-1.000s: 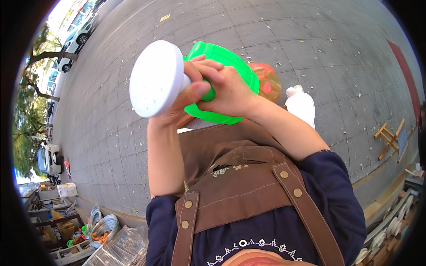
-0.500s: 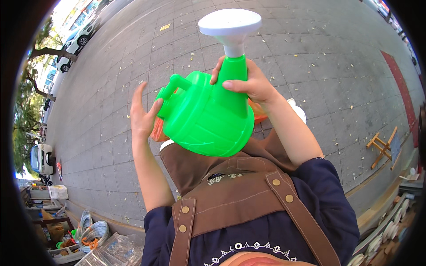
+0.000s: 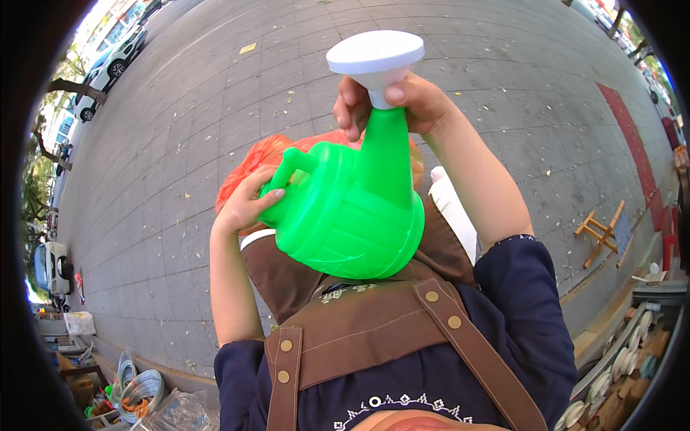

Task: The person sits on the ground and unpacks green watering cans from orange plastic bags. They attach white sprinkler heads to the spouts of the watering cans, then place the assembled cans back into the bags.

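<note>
A bright green plastic watering can (image 3: 345,215) lies tilted above my lap, its spout pointing away from me. The white sprinkler head (image 3: 377,54) sits on the end of the spout. My right hand (image 3: 417,104) wraps round the narrow white neck where the head meets the green spout, thumb on the near side. On the left, my left hand (image 3: 248,201) grips the can by its rim and handle end, with the thumb lying over the green plastic. An orange-red plastic bag (image 3: 251,161) shows behind the can, partly covered by it.
Grey paving with scattered leaves spreads ahead. A small wooden folding stool (image 3: 604,233) stands at the right. Coils of wire or hose (image 3: 140,391) and clear plastic wrapping (image 3: 183,413) lie at the lower left. Shelved goods (image 3: 611,373) fill the lower right. Parked cars (image 3: 108,72) stand far left.
My left hand, spread beside the can before, has closed on its rim. My right hand has shifted up from the green spout to the white neck. More of the orange-red bag shows.
</note>
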`<state>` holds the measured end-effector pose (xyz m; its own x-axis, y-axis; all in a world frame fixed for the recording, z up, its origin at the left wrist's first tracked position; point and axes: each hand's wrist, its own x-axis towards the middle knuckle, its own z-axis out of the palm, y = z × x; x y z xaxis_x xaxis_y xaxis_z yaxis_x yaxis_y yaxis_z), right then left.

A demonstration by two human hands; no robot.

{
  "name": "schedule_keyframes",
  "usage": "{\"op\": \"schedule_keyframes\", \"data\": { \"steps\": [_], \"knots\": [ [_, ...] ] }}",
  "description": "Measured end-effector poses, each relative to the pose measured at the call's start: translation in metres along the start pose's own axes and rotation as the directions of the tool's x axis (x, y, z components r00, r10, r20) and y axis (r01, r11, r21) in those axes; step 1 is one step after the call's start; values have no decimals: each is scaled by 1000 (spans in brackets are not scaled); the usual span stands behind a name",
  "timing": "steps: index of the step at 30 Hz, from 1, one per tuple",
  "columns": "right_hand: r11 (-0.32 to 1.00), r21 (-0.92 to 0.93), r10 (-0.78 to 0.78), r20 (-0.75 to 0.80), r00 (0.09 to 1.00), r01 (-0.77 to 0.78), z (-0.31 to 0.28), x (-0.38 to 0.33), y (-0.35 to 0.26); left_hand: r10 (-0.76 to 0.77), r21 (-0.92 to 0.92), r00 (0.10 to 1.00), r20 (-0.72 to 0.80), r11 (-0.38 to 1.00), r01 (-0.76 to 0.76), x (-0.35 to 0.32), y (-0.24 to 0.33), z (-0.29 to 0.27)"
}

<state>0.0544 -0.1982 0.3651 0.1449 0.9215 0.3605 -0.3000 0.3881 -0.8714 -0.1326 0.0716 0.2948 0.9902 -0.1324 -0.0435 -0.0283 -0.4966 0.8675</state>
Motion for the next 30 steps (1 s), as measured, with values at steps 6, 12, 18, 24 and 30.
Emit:
{"op": "schedule_keyframes", "data": {
  "steps": [6, 12, 18, 24, 30],
  "knots": [
    [999, 36, -42, 154, 987, 37, 6, 5, -8, 9, -139, 994, 109, 990, 6, 4, 0, 1],
    [983, 34, -180, -20, 983, 180, 9, 9, 5, -40, -302, 989, 142, 950, 82, 4, -18, 2],
    [975, 119, -176, -103, 979, 188, 9, 8, 9, -44, -287, 988, 149, 954, 86, 5, -19, 1],
    [982, -16, -189, -149, 971, 189, 8, 7, 11, -53, -262, 989, 136, 961, 88, 4, -18, 5],
    [991, -90, 81, -164, 983, -97, 16, 2, -1, 8, -383, 953, 304, 917, 114, 1, -14, 0]
  ]
}}
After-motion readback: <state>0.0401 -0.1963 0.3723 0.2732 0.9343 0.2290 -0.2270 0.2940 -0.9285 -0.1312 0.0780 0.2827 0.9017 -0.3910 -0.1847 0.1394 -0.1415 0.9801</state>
